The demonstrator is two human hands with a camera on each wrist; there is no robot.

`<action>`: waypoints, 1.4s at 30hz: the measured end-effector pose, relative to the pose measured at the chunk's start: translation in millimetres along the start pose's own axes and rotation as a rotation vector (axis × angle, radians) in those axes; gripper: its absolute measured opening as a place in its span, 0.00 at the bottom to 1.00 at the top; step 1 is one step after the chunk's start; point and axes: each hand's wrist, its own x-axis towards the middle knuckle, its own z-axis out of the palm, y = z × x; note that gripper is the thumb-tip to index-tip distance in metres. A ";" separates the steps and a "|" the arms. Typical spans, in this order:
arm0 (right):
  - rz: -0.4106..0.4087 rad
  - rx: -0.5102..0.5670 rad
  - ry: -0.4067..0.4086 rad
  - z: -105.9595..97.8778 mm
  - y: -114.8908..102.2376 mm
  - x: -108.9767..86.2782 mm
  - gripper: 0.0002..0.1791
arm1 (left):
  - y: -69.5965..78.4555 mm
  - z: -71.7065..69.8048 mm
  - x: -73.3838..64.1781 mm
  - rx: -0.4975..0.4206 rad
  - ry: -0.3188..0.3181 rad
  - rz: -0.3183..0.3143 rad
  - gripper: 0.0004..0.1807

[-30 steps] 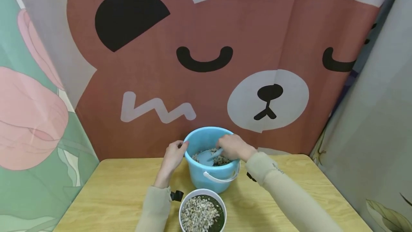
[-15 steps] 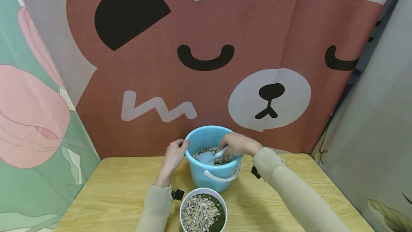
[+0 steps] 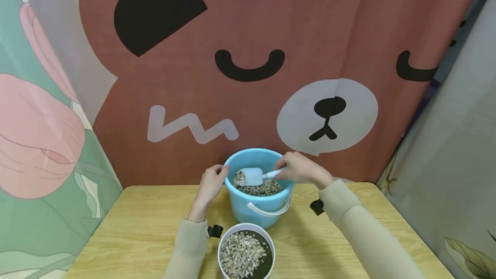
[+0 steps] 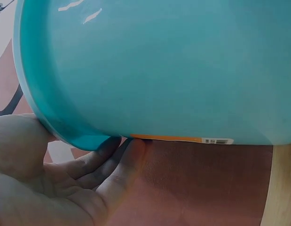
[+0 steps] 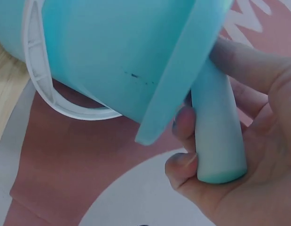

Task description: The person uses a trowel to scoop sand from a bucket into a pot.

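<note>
A light blue bucket (image 3: 253,210) stands on the table with pale, gravel-like grit (image 3: 260,189) inside. My left hand (image 3: 210,184) grips the left side of its rim, thumb at the edge and fingers against the outer wall (image 4: 159,70). Over the grit, my right hand (image 3: 304,169) holds a small light blue scoop (image 3: 253,176) by its handle (image 5: 218,127), fingers and thumb wrapped round it. Some grit lies at the scoop's left end. In front of the bucket, a white pot (image 3: 274,251) contains pale grit (image 3: 240,255) over a dark green surface showing at its right.
The bucket's white carrying handle (image 3: 267,212) hangs down at its front right. Beneath everything is a wood-grain table (image 3: 155,227). A cloth (image 3: 174,98) with a printed bear hangs close behind the bucket, and more printed cloth hangs at both sides.
My right hand has risen and moved right, lifting the scoop out of the grit with some on its blade. The left hand stays at the bucket's rim. The head view has tilted slightly.
</note>
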 end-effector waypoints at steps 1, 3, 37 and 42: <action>-0.001 0.007 0.021 -0.3 1.4 -2.5 0.04 | -0.1 -0.3 -0.3 -0.001 -0.002 -0.002 0.22; -0.008 0.018 0.058 0.1 4.5 -6.7 0.07 | -0.3 -0.9 -1.0 -0.008 -0.004 -0.010 0.23; 0.004 -0.059 0.312 3.2 -40.2 -82.8 0.06 | -0.6 -51.9 -70.7 0.052 -0.186 0.054 0.35; -0.050 -0.073 0.292 3.5 -47.1 -100.6 0.06 | -4.5 -55.4 -97.5 0.045 -0.304 0.054 0.35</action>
